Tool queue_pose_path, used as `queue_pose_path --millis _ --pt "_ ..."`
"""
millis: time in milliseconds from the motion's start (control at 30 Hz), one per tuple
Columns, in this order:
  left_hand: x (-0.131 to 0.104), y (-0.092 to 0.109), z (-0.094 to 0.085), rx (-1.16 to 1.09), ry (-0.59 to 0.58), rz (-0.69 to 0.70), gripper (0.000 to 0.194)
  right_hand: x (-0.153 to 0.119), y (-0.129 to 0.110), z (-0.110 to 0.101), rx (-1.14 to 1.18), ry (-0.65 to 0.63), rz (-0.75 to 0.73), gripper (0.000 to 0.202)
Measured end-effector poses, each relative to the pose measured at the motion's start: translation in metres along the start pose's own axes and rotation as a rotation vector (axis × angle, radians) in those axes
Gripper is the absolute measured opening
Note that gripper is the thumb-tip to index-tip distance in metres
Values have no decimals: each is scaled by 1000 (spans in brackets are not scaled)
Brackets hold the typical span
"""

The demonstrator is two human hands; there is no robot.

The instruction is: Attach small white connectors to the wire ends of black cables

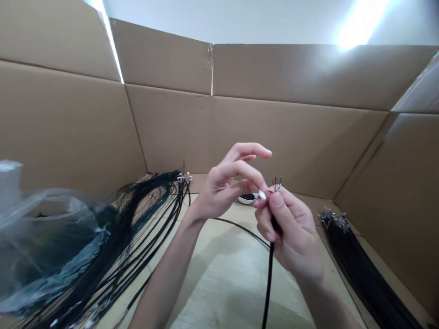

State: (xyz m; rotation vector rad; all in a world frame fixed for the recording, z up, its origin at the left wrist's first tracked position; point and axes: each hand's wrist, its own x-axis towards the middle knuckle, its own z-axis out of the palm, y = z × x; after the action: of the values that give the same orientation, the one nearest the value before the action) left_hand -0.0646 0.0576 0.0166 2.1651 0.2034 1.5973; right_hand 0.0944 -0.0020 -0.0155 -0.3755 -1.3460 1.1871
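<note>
My right hand (291, 224) grips a black cable (269, 283) near its upper end. Several thin wires (276, 183) fan out above my thumb, one of them green and white, others dark. A reddish wire (270, 191) bends left toward my left hand (229, 183). There, my left thumb and index finger pinch at a small white piece (262, 194), which looks like a connector. The other left fingers are lifted and spread. The cable hangs down past the front of the table (219, 274).
On the left, a bundle of black cables (137, 214) with exposed ends lies beside a clear plastic bag (58, 242). At right, a second black cable bundle (360, 269) rests along the cardboard wall (404, 183). A white bowl (246, 200) with dark bits stands behind my hands.
</note>
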Motion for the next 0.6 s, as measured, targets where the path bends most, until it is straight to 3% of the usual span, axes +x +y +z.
queue_pose_path --millis 133,200,267,433,600 --pt "2 2 -2 15 -11 27 8 -1 -2 2 -161 133 -152 24" --pt "3 5 -2 14 32 36 0 0 -3 1 -215 178 -228 21" --pt "3 13 -2 16 77 15 5 0 -4 0 -269 209 -291 20" --pt "4 48 2 112 12 -295 22 0 -6 -1 -376 218 -366 19" --pt "5 65 3 87 -26 -520 17 1 -10 -1 -444 244 -417 20"
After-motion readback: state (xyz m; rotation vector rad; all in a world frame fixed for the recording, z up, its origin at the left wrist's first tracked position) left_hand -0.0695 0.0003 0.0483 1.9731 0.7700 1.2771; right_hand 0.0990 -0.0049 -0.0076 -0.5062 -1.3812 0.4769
